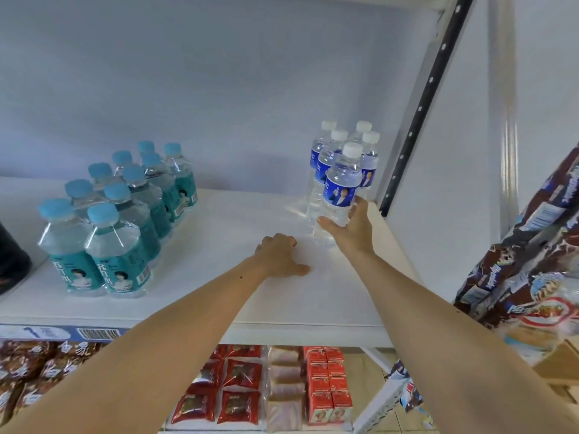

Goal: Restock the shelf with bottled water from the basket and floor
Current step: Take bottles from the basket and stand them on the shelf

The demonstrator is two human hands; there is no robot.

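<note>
Right hand (pixel 351 228) gripped blue-label bottle (pixel 340 189) at shelf's (pixel 219 233) 2 o'clock, just before four white-capped mates (pixel 336 142); five there in all; a hard push could topple them. Left hand (pixel 279 255) rested loosely curled, holding nothing. Teal bottles (pixel 119 211) at 9 o'clock: ten caps showed.

right hand (pixel 351 227) grips front water bottle (pixel 341 183) | left hand (pixel 279 255) apparently resting on shelf (pixel 219 239)
</note>
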